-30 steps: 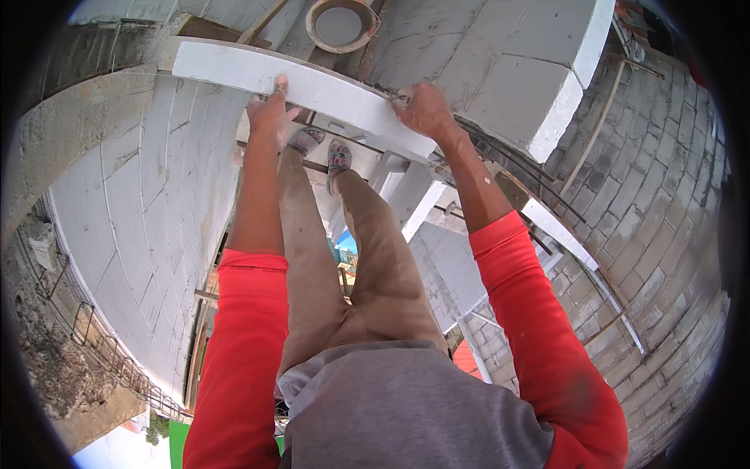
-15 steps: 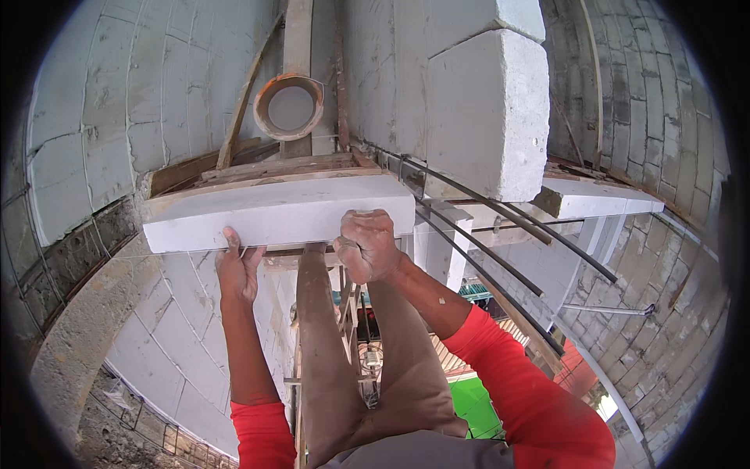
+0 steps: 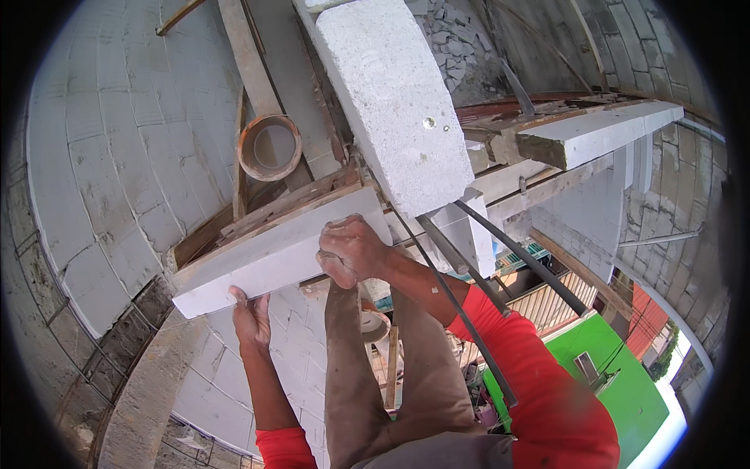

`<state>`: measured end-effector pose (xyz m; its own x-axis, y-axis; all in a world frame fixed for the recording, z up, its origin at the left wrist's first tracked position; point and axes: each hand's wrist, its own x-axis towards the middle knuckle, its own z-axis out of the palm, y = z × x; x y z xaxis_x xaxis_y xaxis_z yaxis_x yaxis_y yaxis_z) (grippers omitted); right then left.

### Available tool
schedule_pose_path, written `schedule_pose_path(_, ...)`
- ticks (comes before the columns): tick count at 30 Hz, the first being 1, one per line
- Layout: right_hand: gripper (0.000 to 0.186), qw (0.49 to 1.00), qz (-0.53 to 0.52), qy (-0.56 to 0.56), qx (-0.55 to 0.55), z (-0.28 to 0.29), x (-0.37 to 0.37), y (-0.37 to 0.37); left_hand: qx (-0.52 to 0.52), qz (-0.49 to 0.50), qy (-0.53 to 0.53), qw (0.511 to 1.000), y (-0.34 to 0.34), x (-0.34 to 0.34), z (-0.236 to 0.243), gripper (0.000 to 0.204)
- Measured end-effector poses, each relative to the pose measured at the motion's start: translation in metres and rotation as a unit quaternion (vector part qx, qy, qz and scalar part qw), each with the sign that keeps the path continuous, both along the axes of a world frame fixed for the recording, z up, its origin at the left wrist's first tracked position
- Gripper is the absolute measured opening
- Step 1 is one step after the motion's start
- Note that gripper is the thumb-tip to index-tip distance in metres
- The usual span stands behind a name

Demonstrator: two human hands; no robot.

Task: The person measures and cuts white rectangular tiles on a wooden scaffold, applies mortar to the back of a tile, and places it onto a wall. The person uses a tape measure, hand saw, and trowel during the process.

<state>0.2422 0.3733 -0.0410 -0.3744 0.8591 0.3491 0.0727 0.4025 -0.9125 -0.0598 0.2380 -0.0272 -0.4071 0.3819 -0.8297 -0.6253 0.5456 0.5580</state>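
A long white lightweight concrete block lies along the edge of a wooden formwork ledge. My left hand grips its lower front edge near the left end, thumb on the front face and fingers at the underside. Against the front of the block, toward its right end, rests my right hand, curled into a fist with no tool showing in it. A thin string runs along the block's lower edge near my left hand.
An orange-rimmed bucket stands beyond the block, by a timber plank. A white block wall end rises at right. Steel bars jut out past my right arm. Below are a drop and a green wall.
My view has turned and tilted, so the block now slants up to the right and more of the wall end shows. Both hands keep about the same places on the block.
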Motion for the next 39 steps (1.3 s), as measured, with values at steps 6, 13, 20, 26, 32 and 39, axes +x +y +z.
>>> schedule_pose_path(6,0.026,0.983,0.002,-0.176,-0.052,0.033,-0.04,-0.039,0.013,-0.001,-0.017,1.0,-0.004,-0.005,0.0,0.07)
schedule_pose_path(13,0.081,0.873,0.185,-0.45,0.027,0.051,-0.061,-0.028,0.035,0.002,-0.006,0.999,-0.005,-0.005,-0.008,0.07)
schedule_pose_path(20,0.078,0.888,0.227,-0.398,-0.038,-0.005,-0.074,-0.03,0.038,0.015,-0.037,0.998,-0.004,-0.012,-0.012,0.065)
schedule_pose_path(26,0.07,0.899,0.209,-0.384,-0.001,-0.004,-0.066,-0.03,0.045,0.024,-0.051,0.997,-0.008,-0.018,-0.014,0.059)
schedule_pose_path(32,0.076,0.881,0.242,-0.407,0.005,0.001,-0.06,-0.023,0.037,0.019,-0.032,0.999,-0.005,-0.011,-0.01,0.06)
schedule_pose_path(39,0.075,0.876,0.256,-0.408,-0.01,0.003,-0.058,-0.019,0.03,0.003,-0.018,0.999,-0.001,-0.006,-0.005,0.063)
